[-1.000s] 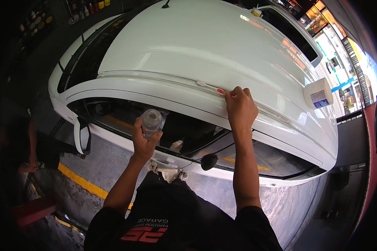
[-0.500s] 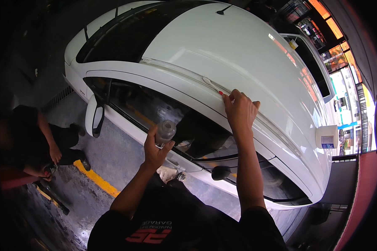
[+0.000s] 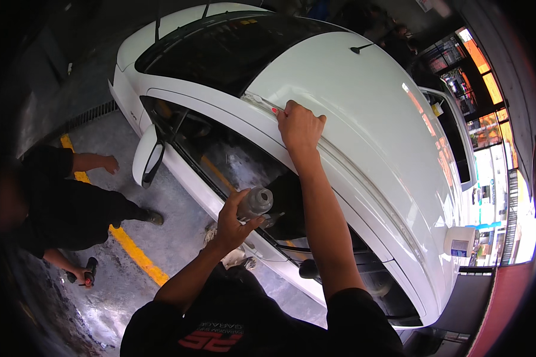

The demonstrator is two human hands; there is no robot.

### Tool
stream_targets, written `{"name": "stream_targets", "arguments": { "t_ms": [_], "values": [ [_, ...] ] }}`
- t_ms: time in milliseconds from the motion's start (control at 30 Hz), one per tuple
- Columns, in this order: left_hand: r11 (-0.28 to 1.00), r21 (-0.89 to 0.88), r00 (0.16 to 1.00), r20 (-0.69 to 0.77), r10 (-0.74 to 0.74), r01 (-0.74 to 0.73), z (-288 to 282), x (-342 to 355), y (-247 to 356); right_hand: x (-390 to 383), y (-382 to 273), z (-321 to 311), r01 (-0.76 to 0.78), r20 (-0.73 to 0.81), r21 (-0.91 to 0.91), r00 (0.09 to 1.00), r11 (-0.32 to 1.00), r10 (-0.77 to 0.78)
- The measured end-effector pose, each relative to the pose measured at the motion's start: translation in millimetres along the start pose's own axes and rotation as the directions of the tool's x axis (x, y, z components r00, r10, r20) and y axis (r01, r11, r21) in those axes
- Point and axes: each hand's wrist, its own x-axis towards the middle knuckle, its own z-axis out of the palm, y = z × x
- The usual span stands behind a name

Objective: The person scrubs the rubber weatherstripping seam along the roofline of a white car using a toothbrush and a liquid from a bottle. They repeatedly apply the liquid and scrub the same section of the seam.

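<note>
Wet grey concrete floor [image 3: 178, 238] with a yellow line [image 3: 134, 253] runs beside a glossy white car [image 3: 363, 119]. On its roof edge, the right hand [image 3: 301, 126] presses curled fingers on a thin strip [image 3: 261, 104] with a red tip; what they pinch is hidden. Below, the left hand [image 3: 232, 225] wraps a clear plastic bottle [image 3: 255, 202] by the window opening. Beyond, a crouching person [image 3: 59, 205] holds a dark tool [image 3: 89, 271].

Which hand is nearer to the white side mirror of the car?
Left. The left hand holds a small bottle right of the side mirror; the right hand rests higher, on the roof.
</note>
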Motion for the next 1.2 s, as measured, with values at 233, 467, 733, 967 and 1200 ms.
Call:
{"name": "stream_targets", "arguments": {
  "t_ms": [233,467,733,967,1200],
  "values": [
    [0.996,-0.066,0.993,-0.102,-0.065,0.058,-16.7,0.1,-14.4,-6.4,0.5,-16.9,-0.033,0.044,0.076,0.999,0.997,0.029],
    [1.000,-0.004,0.998,-0.069,-0.010,0.010,-24.5,11.5,-15.8,6.7,-22.2,-2.6,-0.027,0.068,0.070,0.997,0.997,0.022],
    [0.999,-0.035,0.995,-0.095,0.008,-0.011,-23.0,17.8,-18.7,7.8,-21.0,-3.3,0.002,0.043,-0.005,0.999,1.000,-0.002],
    [0.992,-0.102,0.994,-0.079,-0.076,0.068,-14.0,22.7,-23.4,-2.9,-12.7,-7.9,-0.006,0.005,0.003,1.000,1.000,0.006],
    [0.997,-0.055,0.994,-0.097,0.054,-0.059,-2.9,27.5,-20.8,-21.9,15.1,-36.4,-0.106,0.040,0.025,0.994,0.994,0.105]
  ]
}}
